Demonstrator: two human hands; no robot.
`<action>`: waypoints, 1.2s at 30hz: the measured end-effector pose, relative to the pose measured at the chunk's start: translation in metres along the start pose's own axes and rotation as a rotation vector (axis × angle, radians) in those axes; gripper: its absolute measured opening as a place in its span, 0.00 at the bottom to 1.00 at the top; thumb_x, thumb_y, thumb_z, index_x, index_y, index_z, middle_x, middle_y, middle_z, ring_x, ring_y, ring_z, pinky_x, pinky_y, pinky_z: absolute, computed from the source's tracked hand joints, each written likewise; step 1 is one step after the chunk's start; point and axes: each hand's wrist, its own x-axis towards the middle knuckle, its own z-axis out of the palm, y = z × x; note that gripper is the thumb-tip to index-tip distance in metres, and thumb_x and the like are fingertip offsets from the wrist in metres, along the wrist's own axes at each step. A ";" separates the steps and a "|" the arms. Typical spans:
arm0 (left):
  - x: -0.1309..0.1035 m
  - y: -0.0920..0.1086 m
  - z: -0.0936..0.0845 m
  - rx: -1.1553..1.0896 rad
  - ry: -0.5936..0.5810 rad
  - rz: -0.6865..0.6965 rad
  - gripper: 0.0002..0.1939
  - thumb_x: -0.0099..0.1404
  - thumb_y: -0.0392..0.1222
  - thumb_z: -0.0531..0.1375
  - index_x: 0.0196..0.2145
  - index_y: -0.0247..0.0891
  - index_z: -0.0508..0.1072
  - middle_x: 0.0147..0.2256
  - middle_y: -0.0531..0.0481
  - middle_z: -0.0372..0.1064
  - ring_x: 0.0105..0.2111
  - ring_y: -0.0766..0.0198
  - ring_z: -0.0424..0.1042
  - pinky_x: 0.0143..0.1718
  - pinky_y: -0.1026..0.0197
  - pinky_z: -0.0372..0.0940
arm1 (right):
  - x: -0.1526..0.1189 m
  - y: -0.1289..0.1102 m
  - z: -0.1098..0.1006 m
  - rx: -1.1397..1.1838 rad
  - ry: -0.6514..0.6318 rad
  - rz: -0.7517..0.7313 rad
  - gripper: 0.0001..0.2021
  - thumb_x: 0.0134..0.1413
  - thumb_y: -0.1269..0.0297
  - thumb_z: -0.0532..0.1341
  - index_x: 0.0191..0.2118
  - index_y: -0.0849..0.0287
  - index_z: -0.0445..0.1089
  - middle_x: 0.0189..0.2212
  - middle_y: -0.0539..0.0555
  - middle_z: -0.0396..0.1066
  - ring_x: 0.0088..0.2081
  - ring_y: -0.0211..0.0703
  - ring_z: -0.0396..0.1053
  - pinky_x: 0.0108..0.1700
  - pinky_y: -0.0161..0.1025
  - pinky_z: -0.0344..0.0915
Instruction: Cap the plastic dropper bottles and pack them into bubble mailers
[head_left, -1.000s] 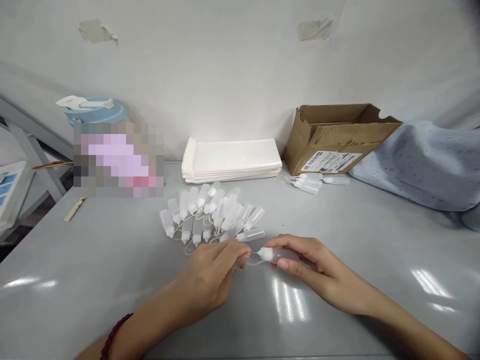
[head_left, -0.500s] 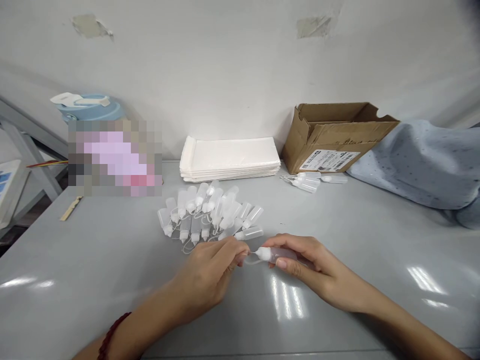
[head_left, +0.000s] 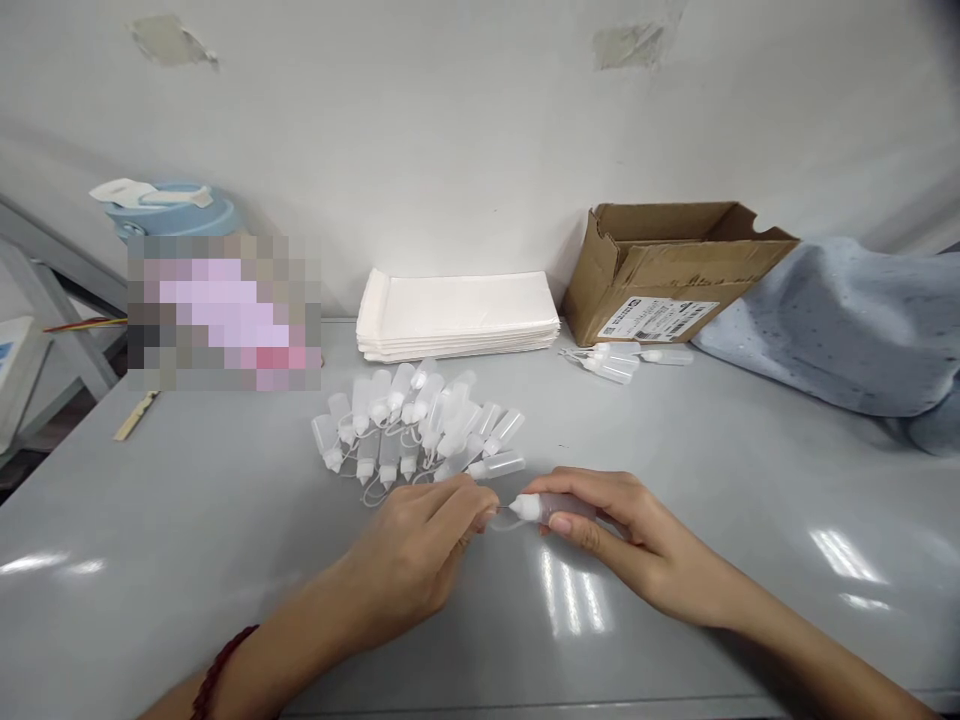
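Note:
My right hand is closed round a small translucent squeeze bottle, which lies on its side in the fingers. Its white cone-shaped tip points left, and a thin needle sticks out of it toward my left hand. The left fingers are pinched together at the needle's far end; what sits between them is mostly hidden. A pale plastic strap curves below the needle from the bottle's neck toward the left fingers. Just beyond the left hand lies a pile of similar bottles with white caps and looped straps.
A stack of white padded envelopes rests against the wall. To its right stands an open cardboard box, with several more bottles in front and a light blue cloth beside it. A blue lidded container and a blurred-out patch occupy the left.
Both hands keep nearly the same hold on bottle and needle. The whole view has shifted slightly; nothing on the table has visibly moved.

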 end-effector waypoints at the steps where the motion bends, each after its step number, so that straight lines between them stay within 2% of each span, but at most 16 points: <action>1: 0.000 0.000 0.000 0.012 -0.009 0.002 0.10 0.65 0.24 0.47 0.37 0.33 0.64 0.27 0.51 0.64 0.24 0.67 0.62 0.24 0.66 0.59 | 0.000 0.000 0.000 -0.011 0.004 -0.007 0.10 0.63 0.62 0.55 0.47 0.52 0.69 0.38 0.48 0.72 0.41 0.39 0.70 0.42 0.35 0.65; 6: 0.003 0.000 0.001 0.085 -0.015 0.045 0.09 0.66 0.26 0.48 0.36 0.33 0.65 0.25 0.50 0.65 0.23 0.66 0.64 0.23 0.65 0.61 | -0.002 0.003 0.000 -0.062 0.012 -0.035 0.11 0.63 0.64 0.55 0.48 0.51 0.69 0.36 0.49 0.72 0.40 0.39 0.71 0.41 0.35 0.66; 11: 0.002 -0.002 0.006 0.157 -0.023 0.070 0.10 0.65 0.25 0.47 0.34 0.33 0.65 0.25 0.50 0.65 0.23 0.65 0.64 0.22 0.64 0.61 | -0.003 0.006 0.004 -0.127 0.015 -0.094 0.11 0.63 0.65 0.53 0.48 0.57 0.68 0.36 0.52 0.72 0.38 0.40 0.71 0.41 0.37 0.66; 15: 0.000 -0.005 0.009 0.237 0.006 0.104 0.10 0.65 0.25 0.48 0.36 0.33 0.66 0.27 0.48 0.68 0.26 0.63 0.68 0.25 0.63 0.64 | -0.002 0.008 0.004 -0.182 0.027 -0.142 0.11 0.64 0.67 0.52 0.49 0.59 0.67 0.37 0.54 0.72 0.38 0.40 0.70 0.40 0.37 0.66; 20: 0.002 -0.006 0.002 0.212 0.091 0.034 0.07 0.67 0.32 0.53 0.42 0.33 0.67 0.31 0.49 0.71 0.29 0.65 0.70 0.29 0.64 0.65 | -0.001 0.007 0.001 -0.186 0.067 -0.145 0.11 0.64 0.66 0.53 0.49 0.57 0.67 0.38 0.53 0.72 0.37 0.40 0.70 0.39 0.37 0.66; 24: 0.002 -0.005 0.000 0.136 0.094 -0.012 0.05 0.67 0.31 0.54 0.40 0.36 0.67 0.31 0.52 0.69 0.28 0.68 0.69 0.28 0.66 0.64 | -0.001 0.006 0.001 -0.190 0.062 -0.155 0.12 0.63 0.67 0.53 0.51 0.57 0.66 0.38 0.53 0.72 0.37 0.39 0.70 0.39 0.36 0.65; 30: 0.002 -0.001 0.005 0.099 0.100 0.035 0.06 0.65 0.27 0.53 0.36 0.34 0.67 0.29 0.50 0.69 0.28 0.66 0.68 0.29 0.64 0.64 | -0.001 0.011 0.006 -0.227 0.051 -0.217 0.13 0.64 0.69 0.52 0.51 0.60 0.65 0.37 0.55 0.70 0.36 0.40 0.68 0.38 0.37 0.65; 36: 0.001 -0.002 0.011 0.153 0.107 0.154 0.07 0.63 0.25 0.54 0.37 0.32 0.67 0.29 0.47 0.70 0.29 0.63 0.69 0.29 0.62 0.67 | -0.002 0.018 0.012 -0.312 0.045 -0.280 0.12 0.64 0.70 0.51 0.50 0.63 0.64 0.37 0.57 0.69 0.37 0.43 0.67 0.38 0.39 0.66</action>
